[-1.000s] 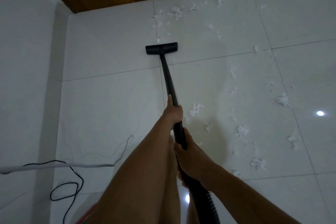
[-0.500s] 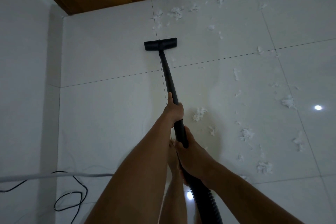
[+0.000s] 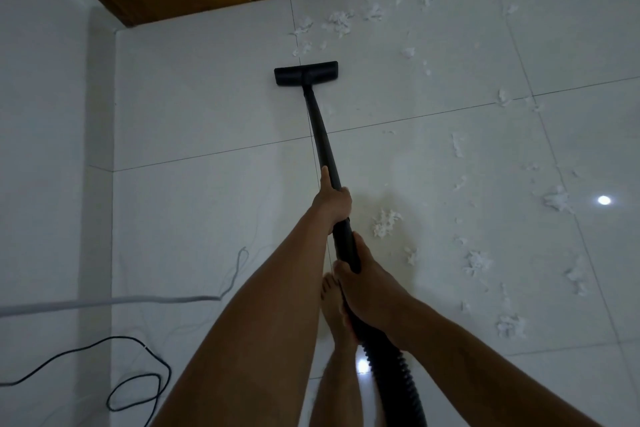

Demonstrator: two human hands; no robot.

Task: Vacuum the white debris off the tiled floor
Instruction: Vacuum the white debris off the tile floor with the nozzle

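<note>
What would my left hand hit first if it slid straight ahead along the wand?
Probably the black floor head; the left hand points along the wand, with only bare tube between.

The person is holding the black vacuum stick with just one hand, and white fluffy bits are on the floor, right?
Not one hand: the head view shows both. The left hand grips the black vacuum stick higher up, the right hand lower. White fluffy bits do lie on the floor.
</note>
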